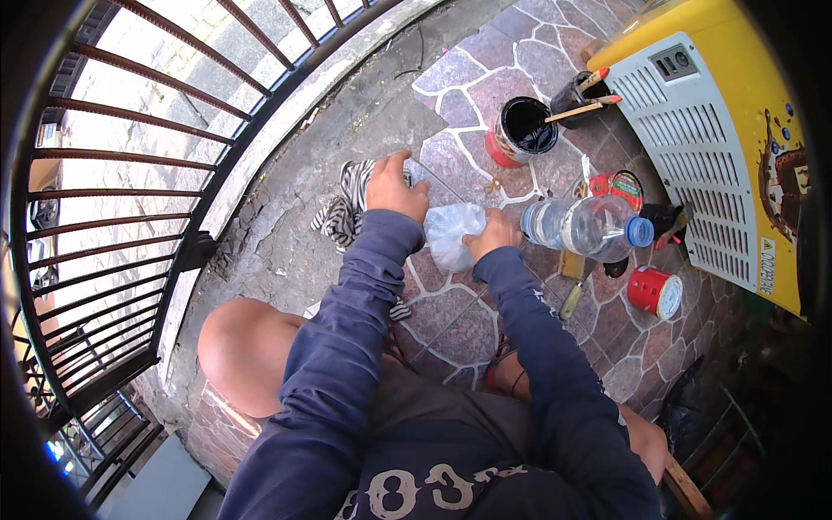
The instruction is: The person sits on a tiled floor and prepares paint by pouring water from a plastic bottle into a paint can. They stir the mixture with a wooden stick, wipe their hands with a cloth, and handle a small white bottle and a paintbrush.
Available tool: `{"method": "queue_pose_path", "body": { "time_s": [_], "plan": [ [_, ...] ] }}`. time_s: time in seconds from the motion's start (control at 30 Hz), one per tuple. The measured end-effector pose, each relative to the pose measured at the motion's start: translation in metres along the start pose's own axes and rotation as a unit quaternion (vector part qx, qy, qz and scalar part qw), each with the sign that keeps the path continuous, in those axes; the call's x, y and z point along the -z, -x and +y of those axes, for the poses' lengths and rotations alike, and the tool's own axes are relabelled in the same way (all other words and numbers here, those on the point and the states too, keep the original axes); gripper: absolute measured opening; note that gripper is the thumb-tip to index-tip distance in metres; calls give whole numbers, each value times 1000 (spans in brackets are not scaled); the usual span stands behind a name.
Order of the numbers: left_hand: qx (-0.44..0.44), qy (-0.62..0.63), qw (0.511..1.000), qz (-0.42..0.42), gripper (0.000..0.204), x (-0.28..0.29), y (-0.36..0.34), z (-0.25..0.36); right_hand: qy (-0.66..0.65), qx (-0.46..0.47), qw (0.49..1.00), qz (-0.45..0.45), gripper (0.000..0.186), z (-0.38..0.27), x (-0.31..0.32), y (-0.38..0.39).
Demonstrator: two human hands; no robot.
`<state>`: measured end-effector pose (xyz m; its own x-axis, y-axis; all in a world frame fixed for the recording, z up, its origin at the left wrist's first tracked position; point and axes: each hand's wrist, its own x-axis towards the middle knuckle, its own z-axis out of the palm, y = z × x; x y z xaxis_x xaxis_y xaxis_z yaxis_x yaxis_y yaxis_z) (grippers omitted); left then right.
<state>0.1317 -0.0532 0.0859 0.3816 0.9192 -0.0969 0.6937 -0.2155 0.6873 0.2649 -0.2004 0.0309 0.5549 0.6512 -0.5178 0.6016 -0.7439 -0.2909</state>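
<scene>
A clear plastic bag [452, 237], whitish and crumpled, is between my two hands just above the tiled floor. My right hand [496, 232] is closed on its right side, with the thumb pressed onto the plastic. My left hand [397, 187] is at the bag's upper left, thumb and fingers apart. Beside and partly under that hand lies a black-and-white striped cloth [347, 208]. To the right of my right hand a large clear plastic bottle [581, 227] with a blue cap lies on its side; whether my fingers touch it is hidden.
An open can of black paint [527, 130] has a brush [579, 111] across its rim, with a dark container [576, 95] behind. Red cans [650, 290] and a flat paintbrush [571, 282] lie at right, near a yellow-and-grey machine [693, 139]. A metal railing [139, 156] curves along the left.
</scene>
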Motion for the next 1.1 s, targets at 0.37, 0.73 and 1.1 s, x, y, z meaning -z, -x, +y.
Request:
{"method": "queue_pose_path", "body": {
  "time_s": [0.37, 0.73, 1.1],
  "plan": [
    [159, 278, 946, -50, 26, 21, -13, 44, -213, 262, 941, -8, 16, -47, 134, 90],
    [-294, 325, 898, 30, 20, 47, 34, 162, -302, 308, 888, 157, 32, 56, 279, 98],
    [-395, 111, 912, -26, 65, -28, 59, 228, -358, 237, 886, 176, 36, 107, 239, 76]
  ]
}}
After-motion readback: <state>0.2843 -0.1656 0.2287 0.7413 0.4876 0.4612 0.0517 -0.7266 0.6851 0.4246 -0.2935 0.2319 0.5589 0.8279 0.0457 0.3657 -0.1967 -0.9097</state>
